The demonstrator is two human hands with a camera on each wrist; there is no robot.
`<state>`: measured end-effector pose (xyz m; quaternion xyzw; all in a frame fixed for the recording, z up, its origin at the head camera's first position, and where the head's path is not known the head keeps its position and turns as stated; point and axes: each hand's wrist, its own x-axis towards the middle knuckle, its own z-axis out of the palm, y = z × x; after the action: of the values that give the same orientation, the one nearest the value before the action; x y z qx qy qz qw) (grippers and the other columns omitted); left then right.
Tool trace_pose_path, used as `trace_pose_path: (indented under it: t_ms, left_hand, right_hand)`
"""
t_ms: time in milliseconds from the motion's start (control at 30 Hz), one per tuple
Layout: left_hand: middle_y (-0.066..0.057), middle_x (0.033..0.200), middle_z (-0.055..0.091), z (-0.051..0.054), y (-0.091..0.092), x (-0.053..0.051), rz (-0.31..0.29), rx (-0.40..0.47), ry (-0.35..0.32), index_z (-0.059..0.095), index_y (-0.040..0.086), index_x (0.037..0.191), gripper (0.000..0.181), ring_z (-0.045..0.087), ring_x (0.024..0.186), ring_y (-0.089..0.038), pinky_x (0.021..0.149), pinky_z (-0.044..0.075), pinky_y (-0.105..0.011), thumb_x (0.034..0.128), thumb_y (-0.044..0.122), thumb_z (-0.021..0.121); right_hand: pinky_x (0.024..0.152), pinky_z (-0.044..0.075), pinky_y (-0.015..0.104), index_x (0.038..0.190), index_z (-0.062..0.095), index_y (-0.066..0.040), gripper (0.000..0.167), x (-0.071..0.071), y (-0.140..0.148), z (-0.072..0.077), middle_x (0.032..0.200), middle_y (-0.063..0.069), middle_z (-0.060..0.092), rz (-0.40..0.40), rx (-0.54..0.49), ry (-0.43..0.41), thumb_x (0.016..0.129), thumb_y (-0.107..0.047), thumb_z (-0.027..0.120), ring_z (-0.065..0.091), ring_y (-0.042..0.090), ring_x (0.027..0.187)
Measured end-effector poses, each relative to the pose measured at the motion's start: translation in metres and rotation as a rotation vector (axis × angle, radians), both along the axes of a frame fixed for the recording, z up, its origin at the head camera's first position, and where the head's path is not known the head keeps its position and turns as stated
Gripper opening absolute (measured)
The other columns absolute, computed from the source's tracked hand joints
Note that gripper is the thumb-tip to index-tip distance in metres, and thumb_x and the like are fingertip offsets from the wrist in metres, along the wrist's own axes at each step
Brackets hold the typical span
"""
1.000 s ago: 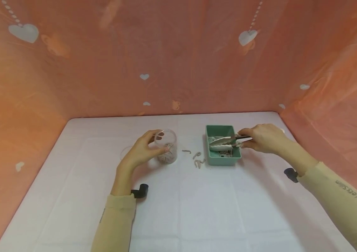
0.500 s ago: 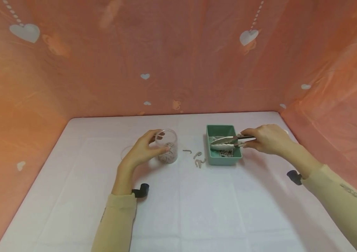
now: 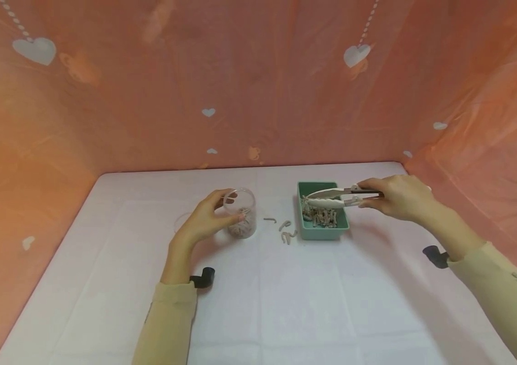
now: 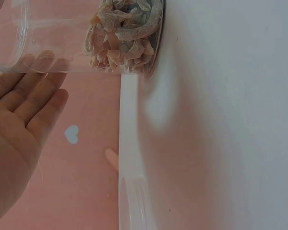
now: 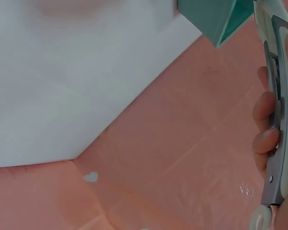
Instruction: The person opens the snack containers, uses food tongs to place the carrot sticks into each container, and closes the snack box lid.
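A clear jar (image 3: 241,223), partly filled with small brownish curled pieces (image 4: 127,36), stands upright on the table. My left hand (image 3: 205,217) holds it round its left side, fingers behind and thumb in front. My right hand (image 3: 404,199) grips a pair of white-and-grey tongs (image 3: 345,197) (image 5: 281,110), whose tips are over the green tray (image 3: 323,233). Similar pieces (image 3: 324,218) lie in the tray, and whether the tips pinch any I cannot tell. Several loose pieces (image 3: 287,236) rest on the table between jar and tray.
Left of the jar, partly behind my left hand, lies a clear round lid (image 3: 180,221) (image 4: 134,203). The white-covered table (image 3: 304,294) ends at an orange-pink curtain (image 3: 258,91) at the back and sides.
My right hand has drawn back to the right with the tongs, which have risen, so more of the pieces in the tray show. The left hand and jar have stayed in place.
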<state>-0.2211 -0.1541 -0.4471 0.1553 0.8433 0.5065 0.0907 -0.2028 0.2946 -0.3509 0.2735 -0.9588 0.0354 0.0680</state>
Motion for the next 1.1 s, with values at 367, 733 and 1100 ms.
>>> trace_pose_path:
  t_ms: [367,733,1100]
  left_hand:
    - [-0.011,0.149,0.054,-0.001,0.000,0.001,-0.002,0.016,0.003,0.048,0.008,0.152,0.078,0.047,0.144,-0.037,0.119,0.036,-0.057,0.0880,0.033,0.085]
    - [-0.010,0.149,0.053,-0.001,-0.002,0.002,0.006,0.015,-0.003,0.049,0.009,0.151,0.077,0.046,0.144,-0.037,0.119,0.037,-0.056,0.0876,0.034,0.086]
    - [-0.011,0.148,0.054,0.000,0.000,0.001,-0.005,0.016,0.006,0.051,0.010,0.149,0.074,0.047,0.144,-0.038,0.118,0.037,-0.056,0.0875,0.033,0.086]
  right_hand:
    - [0.048,0.041,0.036,0.119,0.076,-0.012,0.041,0.003,0.004,0.008,0.089,0.005,0.078,-0.029,-0.003,-0.014,0.084,-0.029,0.089,0.062,0.017,0.062]
    - [0.052,0.043,0.040,0.114,0.077,-0.010,0.042,-0.003,-0.012,0.034,0.084,0.003,0.076,0.024,-0.009,0.096,0.079,-0.027,0.092,0.058,0.016,0.060]
    - [0.056,0.048,0.042,0.120,0.075,-0.015,0.039,-0.013,-0.057,0.057,0.092,0.001,0.078,0.076,-0.043,0.062,0.085,-0.026,0.088,0.065,0.017,0.066]
